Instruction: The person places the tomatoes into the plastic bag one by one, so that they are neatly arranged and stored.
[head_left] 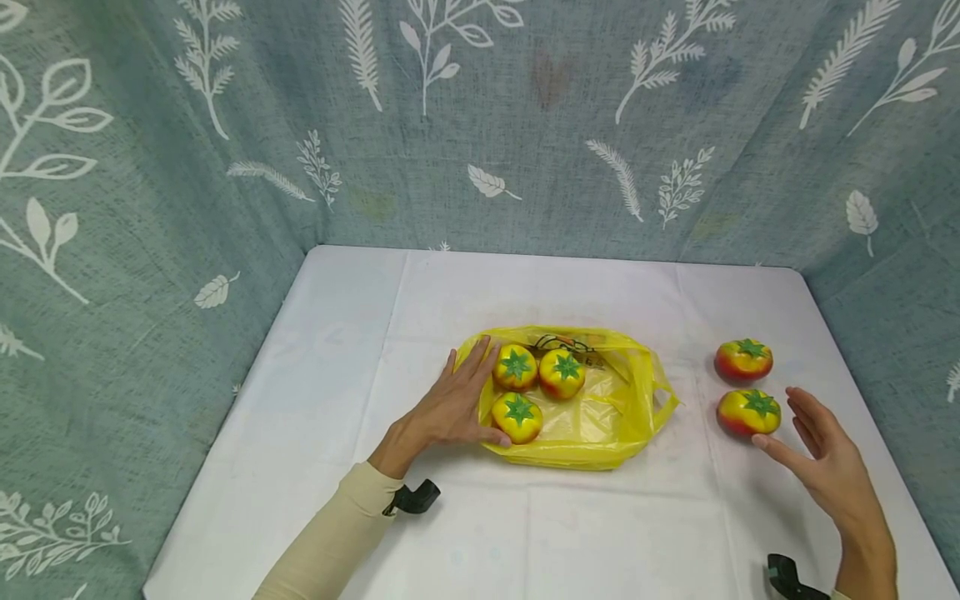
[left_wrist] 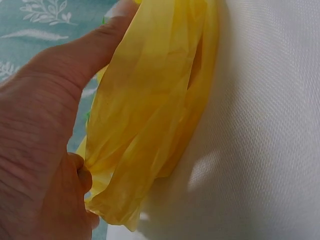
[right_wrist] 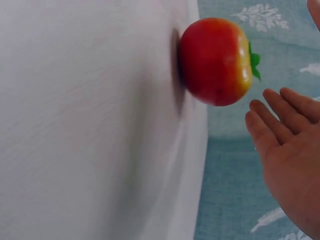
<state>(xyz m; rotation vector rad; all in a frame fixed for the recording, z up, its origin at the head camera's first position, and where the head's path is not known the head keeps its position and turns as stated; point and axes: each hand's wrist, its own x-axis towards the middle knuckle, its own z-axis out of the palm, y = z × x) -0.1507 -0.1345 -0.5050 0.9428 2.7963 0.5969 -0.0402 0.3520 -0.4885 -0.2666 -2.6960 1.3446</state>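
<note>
A yellow plastic bag (head_left: 600, 454) lies with its mouth spread wide on the table. Inside it, toward the left, sit three red-and-yellow tomatoes with green star-shaped tops, among them a front tomato (head_left: 517, 419). My left hand (head_left: 453, 406) holds the bag's left rim, its thumb over the front edge; gathered plastic (left_wrist: 145, 110) fills the left wrist view. To the right of the bag stand two more tomatoes, a far one (head_left: 743, 361) and a near one (head_left: 748, 413). Beside the near tomato is my right hand (head_left: 828, 454), fingers spread and thumb apart, holding nothing.
A white cloth covers the table (head_left: 337, 333). Grey-green curtains (head_left: 525, 167) with white leaf prints hang behind it and at both sides. The bag's handle loop (head_left: 663, 400) points right toward the two loose tomatoes.
</note>
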